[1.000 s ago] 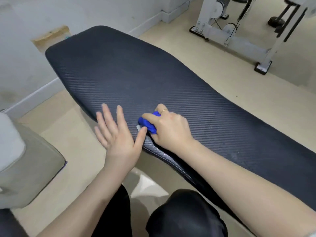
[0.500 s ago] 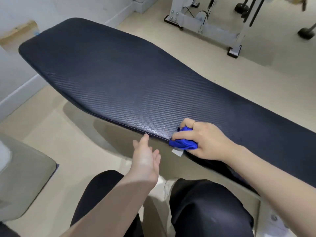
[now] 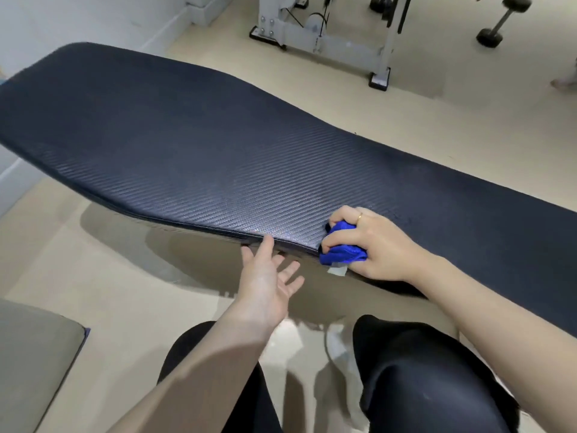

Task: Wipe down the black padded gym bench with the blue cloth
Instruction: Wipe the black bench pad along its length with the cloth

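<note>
Black padded gym bench, one: blue cloth bunched at its near edge, five o'clock, right hand fingers clenched round it for wiping pressure; left hand at six, fingers released, thumb touching the rim, seemingly steadying.

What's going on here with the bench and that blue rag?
A person is wiping a black padded gym bench. Their right hand grips a bunched blue cloth and presses it on the bench's near edge. The left hand is open, palm up, its thumb at the rim just beside the cloth. On the floor behind stand a white machine frame and a dumbbell.
</note>
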Demonstrator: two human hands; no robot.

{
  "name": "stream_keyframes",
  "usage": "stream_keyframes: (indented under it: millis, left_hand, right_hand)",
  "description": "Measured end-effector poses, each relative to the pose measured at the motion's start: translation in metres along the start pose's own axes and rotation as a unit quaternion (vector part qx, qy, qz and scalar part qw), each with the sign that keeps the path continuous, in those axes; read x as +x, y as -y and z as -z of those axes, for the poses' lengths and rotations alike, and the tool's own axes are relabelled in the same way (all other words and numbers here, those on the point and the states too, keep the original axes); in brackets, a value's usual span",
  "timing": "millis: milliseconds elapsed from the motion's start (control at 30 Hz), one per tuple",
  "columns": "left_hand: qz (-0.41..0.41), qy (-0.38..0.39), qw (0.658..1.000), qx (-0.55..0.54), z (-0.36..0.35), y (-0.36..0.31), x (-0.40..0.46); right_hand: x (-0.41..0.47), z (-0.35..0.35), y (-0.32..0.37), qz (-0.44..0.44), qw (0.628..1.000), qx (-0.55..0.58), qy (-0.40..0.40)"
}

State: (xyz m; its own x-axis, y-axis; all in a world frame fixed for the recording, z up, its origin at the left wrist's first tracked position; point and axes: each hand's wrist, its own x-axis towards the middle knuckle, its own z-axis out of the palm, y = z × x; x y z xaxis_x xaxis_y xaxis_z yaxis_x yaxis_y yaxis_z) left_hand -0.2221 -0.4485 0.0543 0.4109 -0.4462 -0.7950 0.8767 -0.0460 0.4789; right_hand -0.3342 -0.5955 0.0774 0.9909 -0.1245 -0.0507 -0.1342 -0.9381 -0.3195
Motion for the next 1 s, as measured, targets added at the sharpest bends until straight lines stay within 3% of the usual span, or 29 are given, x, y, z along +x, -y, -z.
stream_keyframes:
  millis: [100, 267, 533, 800, 900, 1000]
  left_hand:
    - [-0.014, 0.006, 0.998, 0.068, -0.003, 0.003, 0.002]
    - [-0.042, -0.025, 0.997, 0.058, -0.011, 0.007, 0.005]
    - [-0.116, -0.102, 0.988, 0.002, -0.019, 0.032, 0.014]
    - [-0.18, -0.192, 0.964, -0.036, -0.038, 0.044, 0.009]
    - [-0.216, -0.214, 0.952, -0.023, -0.052, 0.063, -0.002]
    - [-0.253, -0.179, 0.951, 0.021, -0.077, 0.092, -0.01]
  right_hand:
    - [0.014, -0.001, -0.006, 0.027, 0.997, -0.072, 0.022]
    - [0.079, -0.008, 0.002, 0.038, 0.996, -0.056, -0.051]
    - [-0.035, 0.008, -0.055, 0.095, 0.995, 0.005, 0.029]
    - [0.059, -0.002, -0.028, 0.139, 0.99, 0.03, 0.005]
    - [0.032, 0.003, -0.045, 0.156, 0.986, 0.05, 0.012]
    - [-0.012, 0.008, -0.076, 0.181, 0.98, 0.073, 0.04]
